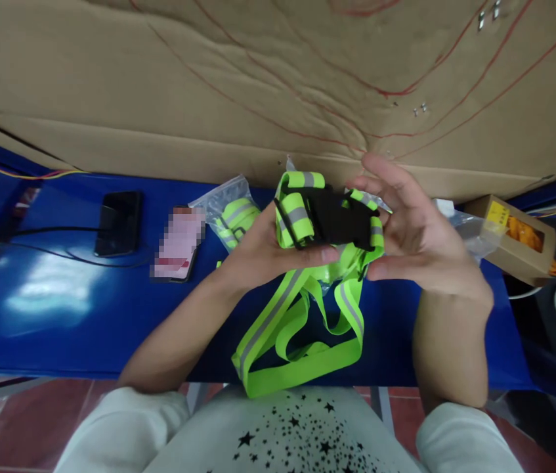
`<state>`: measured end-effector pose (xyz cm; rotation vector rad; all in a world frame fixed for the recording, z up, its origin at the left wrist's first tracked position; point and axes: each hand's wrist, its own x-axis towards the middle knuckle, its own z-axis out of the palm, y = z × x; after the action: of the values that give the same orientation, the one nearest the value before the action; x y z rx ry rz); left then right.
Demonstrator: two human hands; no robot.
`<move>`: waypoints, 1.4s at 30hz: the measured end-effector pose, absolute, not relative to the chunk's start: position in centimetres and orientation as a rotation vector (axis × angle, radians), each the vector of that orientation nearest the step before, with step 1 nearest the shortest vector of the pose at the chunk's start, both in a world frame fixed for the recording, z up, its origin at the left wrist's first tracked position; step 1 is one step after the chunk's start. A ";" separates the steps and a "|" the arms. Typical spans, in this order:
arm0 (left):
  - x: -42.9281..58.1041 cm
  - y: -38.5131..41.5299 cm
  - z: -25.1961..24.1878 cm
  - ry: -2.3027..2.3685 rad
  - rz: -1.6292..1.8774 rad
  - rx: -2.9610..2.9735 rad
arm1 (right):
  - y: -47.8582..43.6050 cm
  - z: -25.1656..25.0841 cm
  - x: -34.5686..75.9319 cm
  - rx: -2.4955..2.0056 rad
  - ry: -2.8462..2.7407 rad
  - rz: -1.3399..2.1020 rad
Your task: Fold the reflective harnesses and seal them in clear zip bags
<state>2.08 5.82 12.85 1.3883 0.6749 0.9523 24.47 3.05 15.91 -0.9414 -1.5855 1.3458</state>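
Observation:
I hold a neon-green reflective strap [302, 309] with grey stripes and a black plastic buckle [334, 220] above the blue table [61, 309]. My left hand [262, 253] grips the folded end and the buckle from below, thumb pressed along it. My right hand [413, 240] cups the buckle's right side, its upper fingers partly spread. The strap's long loops hang down over the table edge toward my lap.
A clear bag with another folded green strap [231, 217] lies just behind my left hand. A black phone [119, 223] on a cable and a second, blurred phone [179, 244] lie to the left. A brown box [514, 236] stands at right; cardboard [258, 85] covers the back.

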 end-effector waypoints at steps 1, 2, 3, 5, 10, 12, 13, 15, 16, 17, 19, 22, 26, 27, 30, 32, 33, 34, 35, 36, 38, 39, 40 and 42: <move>1.8 5.9 13.0 0.689 0.982 1.413 | 3.2 15.7 24.3 -0.975 -1.640 1.297; 1.5 6.0 13.2 0.698 1.013 1.451 | 3.2 15.5 24.1 -1.018 -1.690 1.226; 1.4 6.1 13.4 0.699 1.041 1.506 | 3.3 15.3 24.0 -1.055 -1.725 1.156; 1.1 6.1 13.8 0.676 1.061 1.643 | 3.3 15.3 23.7 -1.085 -1.735 1.066; 0.3 6.4 14.3 0.600 0.912 1.798 | 2.7 16.1 23.8 -1.052 -1.598 0.891; 0.1 6.6 14.1 0.565 0.955 1.795 | 2.3 16.3 23.5 -1.108 -1.550 0.792; 0.1 6.6 14.0 0.557 0.997 1.803 | 2.1 16.3 23.2 -1.137 -1.527 0.750; 0.4 6.6 13.7 0.579 1.086 1.838 | 1.8 16.3 22.5 -1.160 -1.483 0.689; 0.6 6.6 13.6 0.611 1.126 1.863 | 1.7 16.2 22.2 -1.163 -1.469 0.673; 0.9 6.5 13.5 0.646 1.163 1.891 | 1.7 16.2 21.9 -1.164 -1.464 0.660; 1.3 6.1 13.4 0.697 1.226 1.922 | 1.6 16.1 21.5 -1.164 -1.470 0.628; 1.5 5.5 13.6 0.751 1.246 1.888 | 1.6 16.2 21.6 -1.153 -1.535 0.587; 1.2 5.4 14.0 0.751 1.199 1.703 | 1.6 16.7 22.4 -1.106 -1.681 0.667; 1.0 5.6 14.0 0.724 1.182 1.616 | 1.6 16.8 22.6 -1.109 -1.693 0.699; 0.6 6.1 14.1 0.626 1.107 1.318 | 1.7 16.6 22.8 -1.137 -1.629 0.833; 0.4 6.3 14.1 0.598 1.046 1.206 | 1.9 16.2 22.7 -1.145 -1.541 0.910; 0.4 6.3 14.1 0.601 1.028 1.201 | 2.0 15.9 22.5 -1.150 -1.502 0.910; 0.5 6.2 14.1 0.612 1.024 1.237 | 2.2 15.6 22.4 -1.157 -1.479 0.876; 0.7 6.0 14.0 0.630 1.036 1.311 | 2.3 15.3 22.2 -1.168 -1.476 0.813; 1.0 5.8 14.0 0.663 1.060 1.411 | 2.4 15.1 22.0 -1.180 -1.486 0.728; 1.5 5.4 13.8 0.760 1.117 1.634 | 2.5 14.9 21.6 -1.204 -1.527 0.540; 1.8 5.3 13.6 0.823 1.142 1.736 | 2.5 14.8 21.4 -1.215 -1.549 0.452; 2.0 5.2 13.4 0.888 1.162 1.823 | 2.4 14.8 21.3 -1.224 -1.569 0.375; 2.1 5.2 13.1 1.003 1.192 1.959 | 2.3 15.0 21.1 -1.241 -1.619 0.248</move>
<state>2.05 5.22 13.12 1.9590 1.0031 1.1915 21.15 2.26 15.03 -1.2409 -1.6194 0.2479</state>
